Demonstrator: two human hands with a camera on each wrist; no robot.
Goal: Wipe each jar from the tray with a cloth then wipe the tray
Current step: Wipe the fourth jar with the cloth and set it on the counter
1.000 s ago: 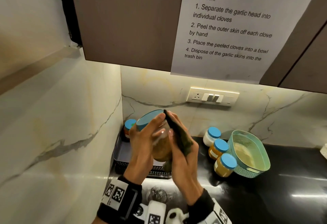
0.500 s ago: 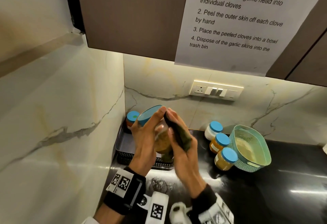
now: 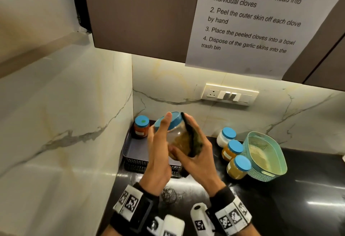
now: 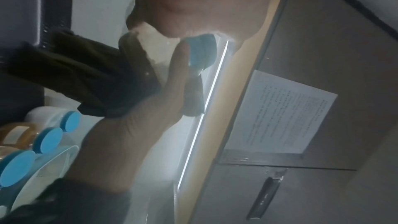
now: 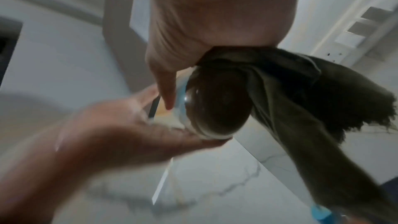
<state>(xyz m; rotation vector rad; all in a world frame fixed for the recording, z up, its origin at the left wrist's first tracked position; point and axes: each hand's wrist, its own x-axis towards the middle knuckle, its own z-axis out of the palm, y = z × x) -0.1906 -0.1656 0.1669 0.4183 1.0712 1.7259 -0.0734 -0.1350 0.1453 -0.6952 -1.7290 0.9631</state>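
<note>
My left hand (image 3: 158, 148) holds a glass jar (image 3: 178, 138) with a blue lid, tilted, above the dark tray (image 3: 131, 150) in the counter's corner. Its fingers reach up over the lid and the thumb supports the base. My right hand (image 3: 196, 153) presses a dark olive cloth (image 3: 194, 142) against the jar's right side. In the right wrist view the cloth (image 5: 290, 91) wraps the jar's base (image 5: 217, 106) and hangs down. One red-filled jar (image 3: 141, 128) stands in the tray's back left corner.
Three blue-lidded jars (image 3: 232, 151) stand on the black counter right of the tray, beside a teal basket (image 3: 265, 157). A marble wall closes the left side, a switch plate (image 3: 231, 95) is on the back wall, and cabinets with a taped paper sheet hang overhead.
The jar has tilted a little further in my left hand and the cloth has slid along its side. The head view has dipped slightly.
</note>
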